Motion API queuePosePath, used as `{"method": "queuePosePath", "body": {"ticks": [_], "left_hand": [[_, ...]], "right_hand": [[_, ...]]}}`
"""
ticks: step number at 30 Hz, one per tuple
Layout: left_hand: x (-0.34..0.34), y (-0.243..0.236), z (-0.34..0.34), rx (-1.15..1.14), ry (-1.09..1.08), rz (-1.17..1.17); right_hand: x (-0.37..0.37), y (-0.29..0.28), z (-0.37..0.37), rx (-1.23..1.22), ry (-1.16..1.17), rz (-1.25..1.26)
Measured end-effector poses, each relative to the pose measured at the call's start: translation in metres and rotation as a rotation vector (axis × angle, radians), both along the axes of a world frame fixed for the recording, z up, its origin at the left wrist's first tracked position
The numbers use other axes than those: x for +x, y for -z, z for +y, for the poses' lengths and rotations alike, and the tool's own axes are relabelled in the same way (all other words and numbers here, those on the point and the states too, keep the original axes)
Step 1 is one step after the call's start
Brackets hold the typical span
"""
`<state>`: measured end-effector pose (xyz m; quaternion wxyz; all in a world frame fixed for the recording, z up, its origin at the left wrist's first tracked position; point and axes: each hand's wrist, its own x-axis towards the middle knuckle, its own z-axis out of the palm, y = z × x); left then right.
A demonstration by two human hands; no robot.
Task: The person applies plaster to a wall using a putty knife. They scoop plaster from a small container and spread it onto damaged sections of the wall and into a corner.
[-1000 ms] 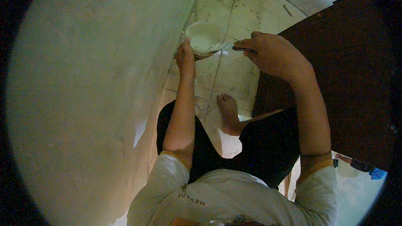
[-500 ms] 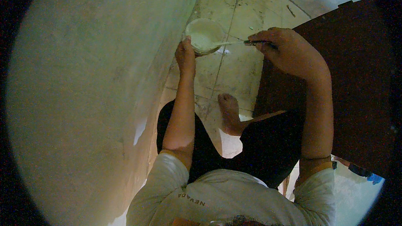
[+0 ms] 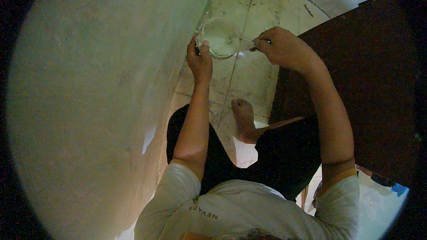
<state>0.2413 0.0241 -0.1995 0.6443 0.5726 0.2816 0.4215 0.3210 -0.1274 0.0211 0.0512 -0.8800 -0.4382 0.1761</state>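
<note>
Dark lettering (image 3: 203, 212) marks the shirt (image 3: 249, 209); hands (image 3: 199, 62) (image 3: 282, 49) hold tub (image 3: 225, 56) and, apparently, scraper (image 3: 248, 43).

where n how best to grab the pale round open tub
Probably the near-left rim of the pale round tub, from the person's side, as the bare left hand does: its mouth faces upward, exposing the rim, while the right hand occupies its right.

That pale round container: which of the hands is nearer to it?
Left. The left hand grips the container at its near-left side; the right hand is apart, to its right.
</note>
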Motion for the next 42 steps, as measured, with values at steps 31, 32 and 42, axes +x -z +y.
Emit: {"method": "queuePosePath", "body": {"ticks": [31,32,42], "left_hand": [[0.005,0.021,-0.009,-0.143,0.000,-0.147],[0.006,0.024,-0.008,-0.149,-0.023,-0.144],[0.011,0.022,-0.015,-0.187,-0.091,-0.106]], "right_hand": [[-0.016,0.037,0.014,0.208,0.645,0.653],[-0.016,0.040,0.015,0.209,0.684,0.678],[-0.010,0.054,0.011,0.426,0.926,1.049]]}}
